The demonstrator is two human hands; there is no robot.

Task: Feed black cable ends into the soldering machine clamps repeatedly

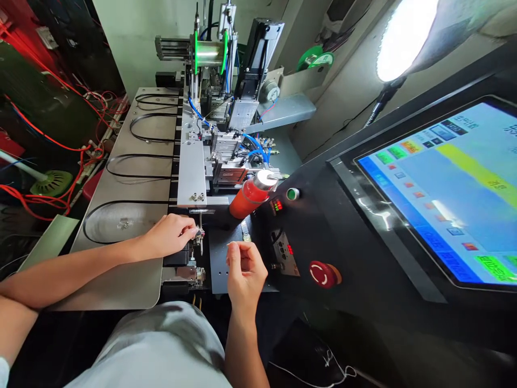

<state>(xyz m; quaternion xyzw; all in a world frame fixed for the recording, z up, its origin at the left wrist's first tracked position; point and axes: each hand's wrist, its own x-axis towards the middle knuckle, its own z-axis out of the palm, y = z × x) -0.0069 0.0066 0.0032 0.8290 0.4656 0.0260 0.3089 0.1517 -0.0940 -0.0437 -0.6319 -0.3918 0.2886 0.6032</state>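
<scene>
My left hand (172, 236) reaches over the metal plate (133, 285), its thumb and forefinger pinched at a small metal fixture (200, 237) at the front end of the machine. What those fingertips hold is too small to name. My right hand (245, 267) is raised above the dark base plate (220, 269), thumb and fingertips together, and anything between them is too small to make out. Several black cable loops (139, 166) lie on the metal plate, their ends at the machine's rail. A red bottle (248, 196) with a silver cap stands just beyond my right hand.
To the right, a black panel carries a red emergency button (323, 275), a green button (293, 194) and a lit screen (456, 199). A bright lamp (407, 37) hangs above. A spool (210, 53) sits on the machine. Red hoses (52, 143) run along the left.
</scene>
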